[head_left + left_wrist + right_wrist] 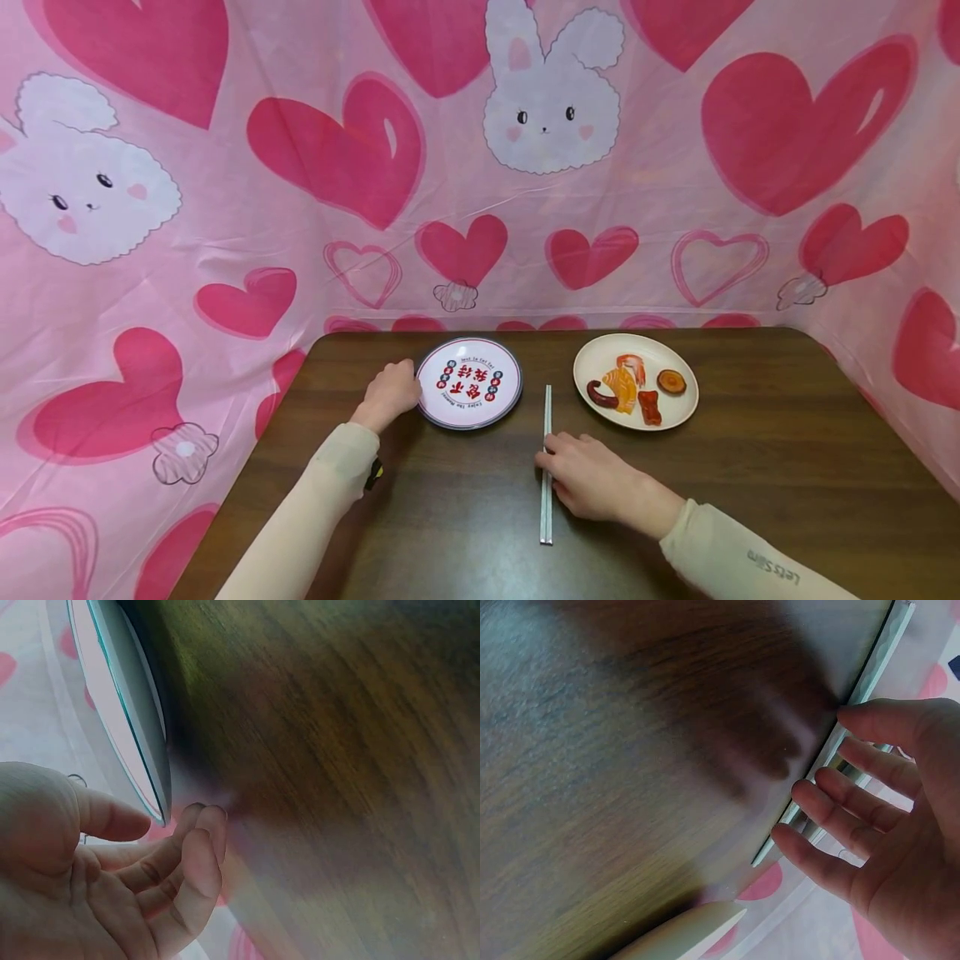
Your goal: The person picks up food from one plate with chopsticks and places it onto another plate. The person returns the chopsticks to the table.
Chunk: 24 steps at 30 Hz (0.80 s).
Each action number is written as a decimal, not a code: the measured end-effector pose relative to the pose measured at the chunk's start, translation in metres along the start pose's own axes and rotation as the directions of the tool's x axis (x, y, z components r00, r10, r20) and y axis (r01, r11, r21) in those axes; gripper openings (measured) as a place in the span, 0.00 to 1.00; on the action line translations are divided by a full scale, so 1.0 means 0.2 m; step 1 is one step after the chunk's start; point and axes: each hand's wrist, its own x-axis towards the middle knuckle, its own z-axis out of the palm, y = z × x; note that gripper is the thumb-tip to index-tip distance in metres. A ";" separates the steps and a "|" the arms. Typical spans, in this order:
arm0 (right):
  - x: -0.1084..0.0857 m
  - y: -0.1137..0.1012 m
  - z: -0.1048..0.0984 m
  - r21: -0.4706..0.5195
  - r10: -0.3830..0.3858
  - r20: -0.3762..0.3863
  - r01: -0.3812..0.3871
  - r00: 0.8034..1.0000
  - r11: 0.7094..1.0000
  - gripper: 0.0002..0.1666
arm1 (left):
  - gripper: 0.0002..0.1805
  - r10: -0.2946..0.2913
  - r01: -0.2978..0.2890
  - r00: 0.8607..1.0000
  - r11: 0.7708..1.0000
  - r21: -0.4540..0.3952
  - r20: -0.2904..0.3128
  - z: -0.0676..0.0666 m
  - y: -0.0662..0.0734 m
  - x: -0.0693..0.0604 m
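A white plate with a blue rim and red characters (pixel 468 383) lies left of centre. At its left edge is my left hand (pixel 392 393); in the left wrist view, the thumb and loosely bent fingers of this hand (pixel 135 877) are around the plate's near rim (pixel 150 750), and firm contact cannot be told. Two pale green chopsticks (pixel 547 525) lie side by side, pointing away from me. Over their middle is my right hand (pixel 592 475). In the right wrist view that hand (pixel 885 802) has spread, slightly bent fingers, its tips touching the chopsticks (pixel 885 645).
A cream plate (pixel 678 417) at the right holds several food pieces, among them orange slices (pixel 621 387), a round brown piece (pixel 671 382) and a red piece (pixel 649 408). The brown wooden table (pixel 450 517) ends at a pink heart-patterned cloth (pixel 525 200).
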 end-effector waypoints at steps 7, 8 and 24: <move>0.00 -0.02 0.01 -0.011 -0.018 -0.021 0.018 1.000 1.000 0.11 | 0.21 -0.002 0.002 1.000 1.000 0.023 0.006 0.00 0.00 0.00; 0.00 -0.02 0.01 -0.013 -0.021 -0.024 0.021 0.999 1.000 0.11 | 0.21 0.001 -0.001 1.000 1.000 0.028 0.005 0.00 0.00 0.00; 0.01 -0.06 0.03 -0.045 -0.059 -0.069 0.056 0.996 0.997 0.11 | 0.20 0.009 -0.010 1.000 0.998 0.055 0.015 0.01 0.01 0.01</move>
